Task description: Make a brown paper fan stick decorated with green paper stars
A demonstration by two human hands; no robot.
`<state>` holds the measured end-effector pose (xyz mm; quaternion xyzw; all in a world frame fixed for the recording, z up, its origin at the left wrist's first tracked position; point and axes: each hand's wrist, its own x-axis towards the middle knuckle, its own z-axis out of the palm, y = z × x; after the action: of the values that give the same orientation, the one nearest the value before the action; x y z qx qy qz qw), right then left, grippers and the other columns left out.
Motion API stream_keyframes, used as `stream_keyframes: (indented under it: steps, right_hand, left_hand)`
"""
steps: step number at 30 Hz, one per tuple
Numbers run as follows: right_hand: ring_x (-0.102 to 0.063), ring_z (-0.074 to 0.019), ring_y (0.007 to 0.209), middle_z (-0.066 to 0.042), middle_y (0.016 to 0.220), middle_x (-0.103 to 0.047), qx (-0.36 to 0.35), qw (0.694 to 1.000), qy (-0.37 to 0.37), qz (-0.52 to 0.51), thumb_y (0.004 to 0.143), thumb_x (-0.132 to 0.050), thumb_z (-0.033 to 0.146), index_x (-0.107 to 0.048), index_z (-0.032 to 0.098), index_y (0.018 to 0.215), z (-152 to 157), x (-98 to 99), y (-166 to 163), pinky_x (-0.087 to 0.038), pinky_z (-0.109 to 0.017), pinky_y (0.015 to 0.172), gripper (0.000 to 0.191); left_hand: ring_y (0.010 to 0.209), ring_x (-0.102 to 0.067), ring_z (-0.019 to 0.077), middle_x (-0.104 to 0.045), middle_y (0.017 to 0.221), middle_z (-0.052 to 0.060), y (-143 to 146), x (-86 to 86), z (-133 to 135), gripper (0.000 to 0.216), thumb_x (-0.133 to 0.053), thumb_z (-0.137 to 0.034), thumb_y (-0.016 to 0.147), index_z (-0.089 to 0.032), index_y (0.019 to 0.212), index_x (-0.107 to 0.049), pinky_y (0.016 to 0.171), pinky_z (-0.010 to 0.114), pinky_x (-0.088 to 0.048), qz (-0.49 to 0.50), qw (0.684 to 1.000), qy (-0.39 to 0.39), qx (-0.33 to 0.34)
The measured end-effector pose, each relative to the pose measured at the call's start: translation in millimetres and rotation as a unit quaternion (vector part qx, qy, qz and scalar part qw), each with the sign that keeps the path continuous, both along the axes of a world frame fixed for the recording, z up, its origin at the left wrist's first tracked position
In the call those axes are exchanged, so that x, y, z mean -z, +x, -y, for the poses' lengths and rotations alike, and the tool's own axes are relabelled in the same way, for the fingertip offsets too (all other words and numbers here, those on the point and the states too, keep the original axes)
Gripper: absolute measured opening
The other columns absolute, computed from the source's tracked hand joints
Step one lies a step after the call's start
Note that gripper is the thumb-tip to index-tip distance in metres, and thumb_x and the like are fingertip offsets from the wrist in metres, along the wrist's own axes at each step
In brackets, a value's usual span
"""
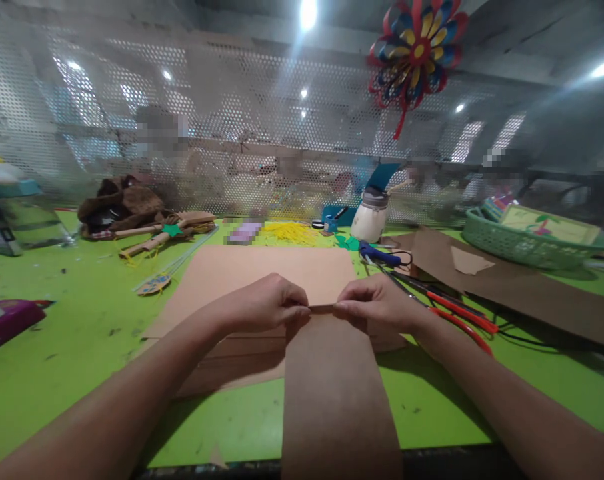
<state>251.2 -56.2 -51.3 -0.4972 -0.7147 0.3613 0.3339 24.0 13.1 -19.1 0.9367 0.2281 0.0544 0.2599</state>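
A strip of brown paper [339,393] runs from the table's front edge up to both hands, its far end turned over into a narrow fold. My left hand [267,303] pinches the left end of that fold between thumb and fingers. At the right end, my right hand [377,301] grips the same fold in a pinch. Beneath and beyond the hands lies a stack of larger tan paper sheets [262,267], flat on the green table.
Red-handled scissors [465,327] and a blue glue gun [379,255] lie to the right, by dark brown card [512,293]. A green basket [532,243] and a white jar [369,217] stand behind. Paper-stick crafts [167,233] lie left; a purple object [12,323] is nearer.
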Motion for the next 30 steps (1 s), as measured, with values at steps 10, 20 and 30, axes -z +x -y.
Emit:
stream_keyframes:
  steps: [10,20,30]
  right_hand:
    - [-0.053,-0.011,0.054,-0.001,0.059,-0.06,0.019,0.999,0.026,0.027,0.079,-0.06,0.03,-0.067,0.014,0.07,2,-0.8,-8,-0.04,-0.022,0.05,0.019]
    - [-0.062,-0.0161,0.076,-0.005,0.083,-0.071,-0.003,0.994,0.08,0.071,0.08,-0.061,0.027,-0.072,0.017,0.086,6,-6.4,-13,-0.047,-0.024,0.068,0.016]
    - [-0.058,-0.0126,0.063,-0.002,0.068,-0.068,0.013,0.992,0.09,0.09,0.081,-0.058,0.026,-0.071,0.014,0.075,8,-4.5,-17,-0.042,-0.021,0.058,0.018]
  left_hand:
    - [0.05,-0.041,0.0083,-0.055,0.056,-0.001,8,8.1,8,0.028,-0.045,-0.029,0.086,-0.014,0.073,-0.065,0.049,0.02,-0.026,0.016,0.998,0.058,0.005]
    - [0.054,-0.042,0.0092,-0.053,0.058,-0.002,8,9.0,5,0.031,-0.045,-0.033,0.086,-0.013,0.075,-0.065,0.051,0.02,-0.028,0.009,1.0,-0.018,0.014]
    - [0.057,-0.042,0.0097,-0.052,0.062,-0.002,7,11.2,5,0.032,-0.04,-0.034,0.089,-0.014,0.078,-0.061,0.053,0.02,-0.03,-0.006,0.999,-0.031,0.022]
